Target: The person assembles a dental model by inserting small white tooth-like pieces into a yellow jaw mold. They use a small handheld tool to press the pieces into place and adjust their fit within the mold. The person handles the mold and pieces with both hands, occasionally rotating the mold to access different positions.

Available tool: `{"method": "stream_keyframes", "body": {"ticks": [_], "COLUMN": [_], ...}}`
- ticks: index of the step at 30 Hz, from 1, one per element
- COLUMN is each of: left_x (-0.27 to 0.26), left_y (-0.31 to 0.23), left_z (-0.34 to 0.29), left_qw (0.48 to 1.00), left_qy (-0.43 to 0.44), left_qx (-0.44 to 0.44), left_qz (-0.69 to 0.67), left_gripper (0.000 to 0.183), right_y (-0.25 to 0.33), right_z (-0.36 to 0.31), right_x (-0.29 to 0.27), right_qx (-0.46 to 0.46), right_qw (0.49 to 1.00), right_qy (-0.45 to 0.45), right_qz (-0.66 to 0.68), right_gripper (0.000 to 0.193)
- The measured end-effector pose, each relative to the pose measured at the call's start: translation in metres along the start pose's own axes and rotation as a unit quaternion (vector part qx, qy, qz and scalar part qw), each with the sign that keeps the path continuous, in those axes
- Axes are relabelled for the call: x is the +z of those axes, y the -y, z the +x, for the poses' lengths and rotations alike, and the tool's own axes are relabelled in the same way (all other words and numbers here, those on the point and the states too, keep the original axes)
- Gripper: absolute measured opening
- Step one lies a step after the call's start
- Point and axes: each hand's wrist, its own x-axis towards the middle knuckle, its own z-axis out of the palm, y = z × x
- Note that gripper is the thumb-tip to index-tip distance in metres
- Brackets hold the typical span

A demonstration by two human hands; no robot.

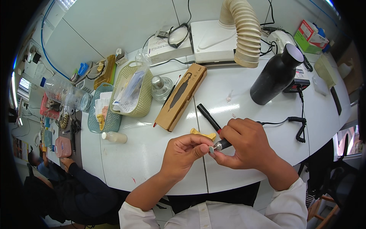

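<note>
Two hands: both mine, meeting low over the front edge of the table (pixel 152 152), white sleeves pushed up my forearms.
Table: white, smooth, curved along its near edge, a seam running down it under my hands; white wall panels behind it.
Room: to my left another person in dark sleeves sits at a lower side surface crowded with small things.
Handpiece: a slim black tool (pixel 213 124), red band and metal collar near its tip, lying slantwise in my right hand (pixel 246 143), which is wrapped tight around its lower end; its back end points up and away from me.
Cord: black, coiled (pixel 299 128), running off to the right.
Left hand (pixel 185 152): fingers pinched narrow on a small pale grey piece (pixel 211 149), held right at the metal tip, touching or nearly so, I cannot tell which.
Wax: a yellow scrap (pixel 202 133) on the table just beyond my left fingers.
Box: long brown cardboard (pixel 181 97), flat, angled, well above my hands.
Bottle: matte black (pixel 276 74), upright, far right.
Hose: ribbed beige (pixel 244 32), bending down to a white unit (pixel 211 42) at the back.
Baskets: one pale yellow-green (pixel 143 101) with a plastic bag, one teal (pixel 110 122) with papers, both perforated plastic, left of the box.
Lamp: a small clear glass burner (pixel 160 87) between basket and box.
</note>
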Motion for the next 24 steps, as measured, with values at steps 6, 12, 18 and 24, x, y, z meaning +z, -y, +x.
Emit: {"method": "stream_keyframes", "body": {"ticks": [6,12,18,24], "left_x": [0.0005,0.0015,0.0004,-0.0007], "left_y": [-0.0003,-0.0016,-0.0018,-0.0012], "left_z": [-0.0003,-0.0006,-0.0004,-0.0002], "left_qw": [1.0,1.0,1.0,1.0], "left_qy": [-0.001,-0.007,-0.004,0.001], "left_qx": [0.001,0.003,-0.001,-0.004], "left_qz": [-0.005,-0.012,-0.005,-0.006], "left_gripper": [0.019,0.019,0.019,0.019], "right_y": [-0.0009,-0.0004,-0.0006,-0.0002], "right_z": [0.0,0.0007,0.0,0.0003], "right_x": [-0.0016,-0.0007,-0.0018,-0.0019], "right_qx": [0.001,0.011,0.004,0.006], "right_qw": [1.0,1.0,1.0,1.0], "right_qy": [0.005,-0.017,0.006,0.007], "right_qz": [-0.008,-0.015,-0.019,-0.014], "right_gripper": [0.038,0.039,0.038,0.037]}}
